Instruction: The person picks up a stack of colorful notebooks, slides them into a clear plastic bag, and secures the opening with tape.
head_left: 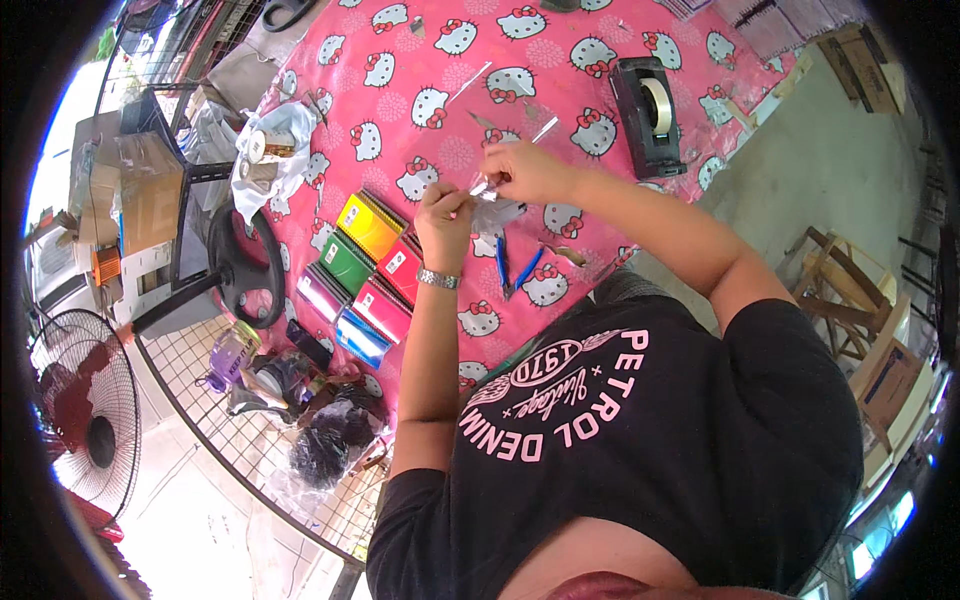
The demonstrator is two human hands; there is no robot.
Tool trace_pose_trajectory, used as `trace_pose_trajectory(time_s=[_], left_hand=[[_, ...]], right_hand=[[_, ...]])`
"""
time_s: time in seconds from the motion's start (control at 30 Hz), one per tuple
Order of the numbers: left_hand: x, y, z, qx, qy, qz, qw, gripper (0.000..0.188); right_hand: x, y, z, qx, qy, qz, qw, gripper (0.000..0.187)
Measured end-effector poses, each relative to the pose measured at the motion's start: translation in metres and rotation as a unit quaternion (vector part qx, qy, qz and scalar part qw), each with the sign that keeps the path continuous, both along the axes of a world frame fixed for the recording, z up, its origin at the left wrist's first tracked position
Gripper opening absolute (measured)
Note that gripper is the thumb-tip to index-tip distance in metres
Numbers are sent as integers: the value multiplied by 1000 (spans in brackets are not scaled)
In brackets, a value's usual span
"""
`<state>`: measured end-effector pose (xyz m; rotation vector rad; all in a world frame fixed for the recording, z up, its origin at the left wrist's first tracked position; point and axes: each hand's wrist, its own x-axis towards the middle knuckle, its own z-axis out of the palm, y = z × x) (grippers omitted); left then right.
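Both my hands are pinched together over the table, fingers closed on a crumpled clear plastic wrapper (496, 213). My left hand (443, 217), with a metal watch (438, 279) at the wrist, grips its left side. From the right, my right hand (521, 172) pinches the wrapper's upper edge. Whatever is inside the plastic is too small to make out. Just below lies a pair of blue-handled pliers (517, 268), handles spread. Left of my left wrist, several small spiral notebooks (372, 228) in yellow, green, red, pink, purple and blue lie in two columns.
A black tape dispenser (648, 118) stands at the right on the pink patterned tablecloth (385, 105). At the left are a white plastic bag (275, 150), a black steering-wheel-like ring (247, 268), a purple bottle (233, 352), and a fan (85, 420). Plastic scraps lie beyond my hands.
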<state>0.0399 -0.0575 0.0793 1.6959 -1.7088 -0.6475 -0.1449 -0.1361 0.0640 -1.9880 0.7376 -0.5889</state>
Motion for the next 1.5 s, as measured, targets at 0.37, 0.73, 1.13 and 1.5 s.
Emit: trace_pose_trajectory(time_s=[0.37, 0.73, 1.13, 1.5], left_hand=[[-3, 33, 7, -80, -83, -117, 986, 30], [-43, 13, 25, 82, 80, 126, 985, 35], [7, -16, 7, 87, 7, -21, 996, 34], [6, -1, -16, 191, 312, 80, 927, 21]], right_hand=[[-14, 40, 13, -272, 28, 42, 961, 19], [-6, 50, 7, -121, 70, -209, 968, 14], [-227, 77, -43, 253, -17, -492, 833, 21], [-110, 76, -45, 625, -223, -128, 737, 13]])
